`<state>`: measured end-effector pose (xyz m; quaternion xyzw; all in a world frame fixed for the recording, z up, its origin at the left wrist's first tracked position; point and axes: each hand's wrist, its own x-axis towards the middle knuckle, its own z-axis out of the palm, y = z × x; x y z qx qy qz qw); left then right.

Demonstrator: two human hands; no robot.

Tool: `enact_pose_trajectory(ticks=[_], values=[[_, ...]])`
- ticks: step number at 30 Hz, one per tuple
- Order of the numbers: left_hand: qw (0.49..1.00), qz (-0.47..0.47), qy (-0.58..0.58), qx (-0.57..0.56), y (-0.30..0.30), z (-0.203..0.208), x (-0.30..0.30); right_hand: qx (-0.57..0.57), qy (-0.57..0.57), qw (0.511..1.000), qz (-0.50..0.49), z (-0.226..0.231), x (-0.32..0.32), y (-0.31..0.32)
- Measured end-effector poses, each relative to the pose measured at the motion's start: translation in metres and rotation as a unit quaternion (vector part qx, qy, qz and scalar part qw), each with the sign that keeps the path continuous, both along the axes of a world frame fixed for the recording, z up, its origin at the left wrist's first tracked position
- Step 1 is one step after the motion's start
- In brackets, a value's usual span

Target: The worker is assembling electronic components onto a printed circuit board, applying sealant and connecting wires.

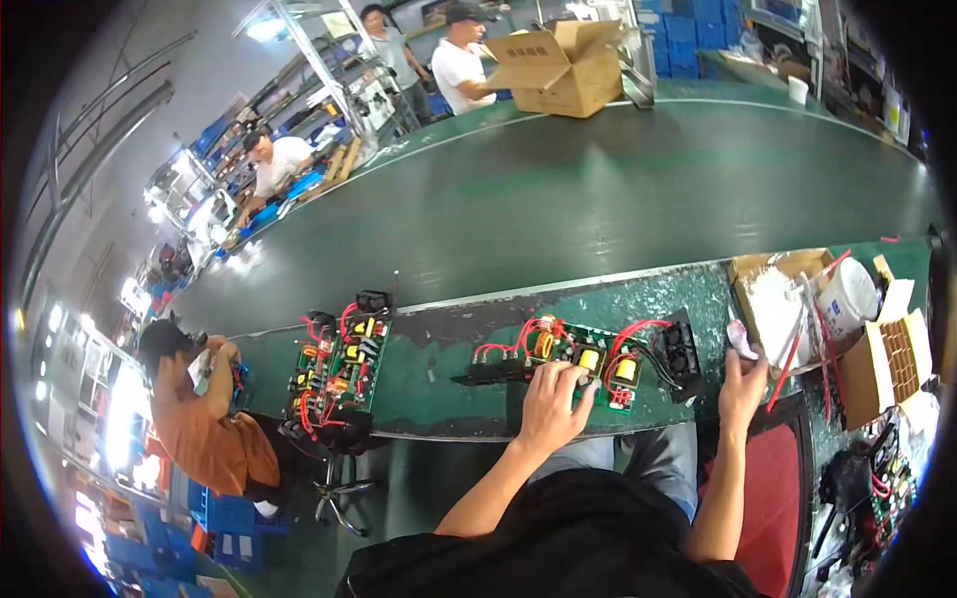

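A green circuit board [595, 351] lies before me on the bench, with yellow transformers, a copper coil, red and black wires and a black fan [681, 351] at its right end. My left hand [551, 407] is closed on the board's near side, fingers bent beside a yellow transformer. Off the board's right end, my right hand [743, 387] grips a small pinkish-white item [740, 341] between thumb and fingers. Its kind is hard to make out. To the left lies a second wired board [344, 367], untouched by my hands.
Beyond the bench runs a wide green conveyor belt [558, 209] carrying an open cardboard box [568, 75]. At right are a carton with white material [778, 309], a white tub [847, 294] and a divided box [887, 364]. A person in orange [209, 429] works at left; others stand across the belt.
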<state>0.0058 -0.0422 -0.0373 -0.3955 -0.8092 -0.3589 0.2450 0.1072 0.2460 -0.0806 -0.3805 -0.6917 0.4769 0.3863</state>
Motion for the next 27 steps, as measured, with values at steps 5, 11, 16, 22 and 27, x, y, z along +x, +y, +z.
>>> enact_pose_trajectory(ticks=[5,11,16,22,27], values=[[0.994,0.109,0.004,-0.009,-0.044,-0.004,-0.003,0.004,-0.055,0.997,0.063,0.034,0.007,-0.033],[0.977,0.201,0.030,-0.065,-0.064,0.018,-0.054,0.293,-0.120,0.938,0.141,0.054,-0.017,-0.044],[0.955,0.050,-0.099,-0.277,-0.064,0.058,-0.107,0.172,-0.203,0.933,0.242,0.082,-0.071,-0.044],[0.906,0.033,-0.086,-0.413,-0.051,0.053,-0.111,-0.123,-0.188,0.908,0.353,0.062,-0.066,-0.004],[0.926,0.034,-0.191,-0.322,-0.062,0.056,-0.112,-0.126,-0.154,0.922,0.332,0.064,-0.070,-0.018]])
